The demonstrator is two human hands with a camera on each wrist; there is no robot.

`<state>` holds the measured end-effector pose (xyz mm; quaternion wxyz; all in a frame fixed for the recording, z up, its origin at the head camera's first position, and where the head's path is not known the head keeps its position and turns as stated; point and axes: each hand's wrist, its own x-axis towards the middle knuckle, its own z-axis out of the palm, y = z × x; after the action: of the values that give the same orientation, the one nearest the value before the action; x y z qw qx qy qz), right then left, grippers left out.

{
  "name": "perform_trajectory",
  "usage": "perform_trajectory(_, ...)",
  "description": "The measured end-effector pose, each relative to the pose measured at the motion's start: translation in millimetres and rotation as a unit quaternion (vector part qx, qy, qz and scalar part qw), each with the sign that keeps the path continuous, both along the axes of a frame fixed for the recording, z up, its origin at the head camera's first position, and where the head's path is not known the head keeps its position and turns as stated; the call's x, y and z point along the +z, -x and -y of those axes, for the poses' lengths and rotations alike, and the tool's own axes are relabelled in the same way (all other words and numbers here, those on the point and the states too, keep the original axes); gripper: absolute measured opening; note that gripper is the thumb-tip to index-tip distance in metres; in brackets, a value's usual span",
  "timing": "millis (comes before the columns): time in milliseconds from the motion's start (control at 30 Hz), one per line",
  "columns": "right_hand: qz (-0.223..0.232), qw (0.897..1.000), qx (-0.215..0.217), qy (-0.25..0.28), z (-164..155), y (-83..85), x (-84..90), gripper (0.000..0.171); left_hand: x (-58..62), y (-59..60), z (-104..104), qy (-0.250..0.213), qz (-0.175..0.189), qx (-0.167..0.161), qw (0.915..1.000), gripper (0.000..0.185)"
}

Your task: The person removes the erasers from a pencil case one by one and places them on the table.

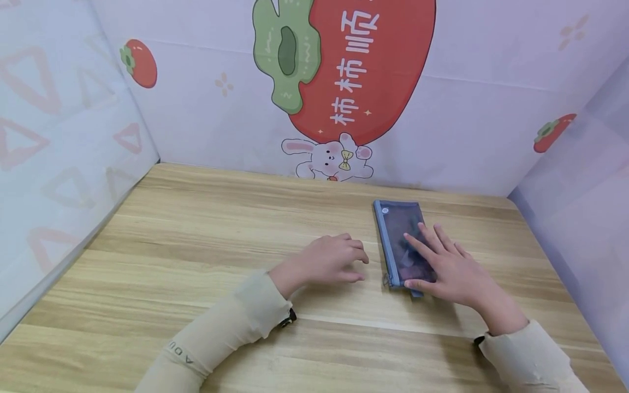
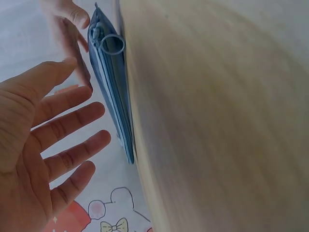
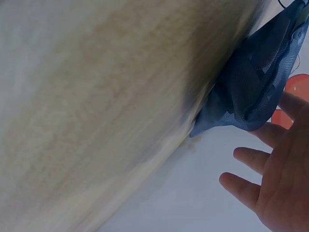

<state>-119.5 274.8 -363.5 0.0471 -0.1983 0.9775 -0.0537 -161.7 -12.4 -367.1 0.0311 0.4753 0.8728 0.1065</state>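
Pale wood-grain table (image 1: 196,262) carries everything: the right hand (image 1: 452,267) lies with fingers spread flat on a blue mesh zip pouch (image 1: 398,229), and the left hand (image 1: 329,261) rests loosely curled, empty, just beside it. Steady downward pressure should keep the pouch from sliding.

Pouch (image 1: 400,240) on table (image 1: 196,245), right of centre

Blue mesh pouch (image 3: 258,82) on wooden table (image 3: 96,106), fingers (image 3: 251,157) alongside
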Motion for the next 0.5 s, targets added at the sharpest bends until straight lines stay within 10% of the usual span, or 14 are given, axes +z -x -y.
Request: perform_trajectory(500,0.053,0.998,0.002,0.036,-1,3.1,-0.3,0.092,-2.9,2.5,-37,0.029,0.022,-0.003,0.9993,0.028)
